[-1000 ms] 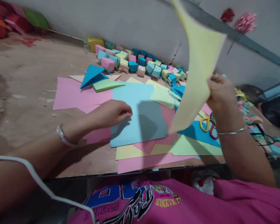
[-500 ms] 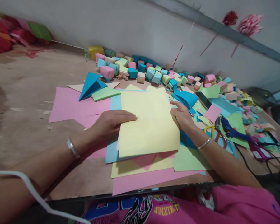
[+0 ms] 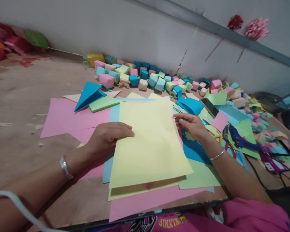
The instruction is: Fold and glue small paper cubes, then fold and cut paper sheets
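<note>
A pale yellow paper sheet (image 3: 149, 145) lies uppermost on a pile of coloured sheets, its near edge raised off them. My left hand (image 3: 111, 135) is closed on the sheet's left edge, fingers on top and thumb hidden. Beside the right edge is my right hand (image 3: 190, 125), its fingers loosely stretched and partly curled with nothing visible in them. Its fingertips are at the edge; whether they touch is unclear. Just beyond them a slim metal tool (image 3: 177, 110) shows in part. Under the yellow sheet are pink paper (image 3: 145, 201) and green paper (image 3: 200, 174).
Small paper cubes (image 3: 143, 84) line the wall. Left of the pile sits a folded blue paper (image 3: 88, 95). On the right lie a phone (image 3: 209, 107), scissors (image 3: 229, 149), a blue glue gun (image 3: 244, 141) and cables. A white cord (image 3: 16, 201) crosses the lower left.
The yellow sheet's near edge has come closer to me and covers more of the pile. My right hand has loosened from its curled hold at the right edge. The view has tilted up slightly.
</note>
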### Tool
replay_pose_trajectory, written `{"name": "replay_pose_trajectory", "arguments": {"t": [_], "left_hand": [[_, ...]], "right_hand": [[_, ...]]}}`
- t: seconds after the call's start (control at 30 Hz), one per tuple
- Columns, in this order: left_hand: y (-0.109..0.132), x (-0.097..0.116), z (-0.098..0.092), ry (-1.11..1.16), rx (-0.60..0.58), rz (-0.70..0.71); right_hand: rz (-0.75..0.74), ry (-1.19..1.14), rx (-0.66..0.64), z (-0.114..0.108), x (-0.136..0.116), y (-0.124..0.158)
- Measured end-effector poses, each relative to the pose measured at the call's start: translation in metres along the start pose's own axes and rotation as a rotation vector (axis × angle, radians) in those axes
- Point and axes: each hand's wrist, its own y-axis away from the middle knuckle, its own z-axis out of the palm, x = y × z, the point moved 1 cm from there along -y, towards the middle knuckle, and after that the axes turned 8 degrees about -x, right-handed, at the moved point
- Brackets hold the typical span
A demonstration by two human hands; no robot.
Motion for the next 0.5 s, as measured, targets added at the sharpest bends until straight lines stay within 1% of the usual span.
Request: {"name": "replay_pose_trajectory", "arguments": {"t": [0.1,0.17,0.23,0.27,0.3,0.37,0.43,0.47,0.5], "left_hand": [[0.001,0.003,0.002,0.034,-0.010,0.052],[0.002,0.000,0.003,0.052,-0.034,0.071],[0.002,-0.006,0.004,0.039,-0.081,0.118],[0.001,-0.010,0.005,0.018,-0.105,0.160],[0.001,-0.013,0.006,-0.010,-0.124,0.210],[-0.001,-0.017,0.007,-0.071,-0.177,0.291],[-0.003,-0.016,0.007,-0.098,-0.267,0.333],[-0.004,-0.014,0.007,-0.093,-0.320,0.341],[-0.005,-0.012,0.005,-0.080,-0.367,0.342]], "right_hand": [[-0.011,0.060,0.052,0.009,-0.002,0.002],[-0.029,0.124,0.104,0.010,-0.005,0.001],[-0.063,0.201,0.206,0.002,-0.012,0.001],[-0.106,0.245,0.277,-0.005,-0.018,0.002],[-0.168,0.295,0.358,-0.015,-0.028,0.004],[-0.345,0.385,0.531,-0.036,-0.053,0.012],[-0.533,0.466,0.735,-0.055,-0.083,0.027],[-0.588,0.479,0.761,-0.062,-0.097,0.035],[-0.592,0.433,0.679,-0.066,-0.108,0.041]]}}
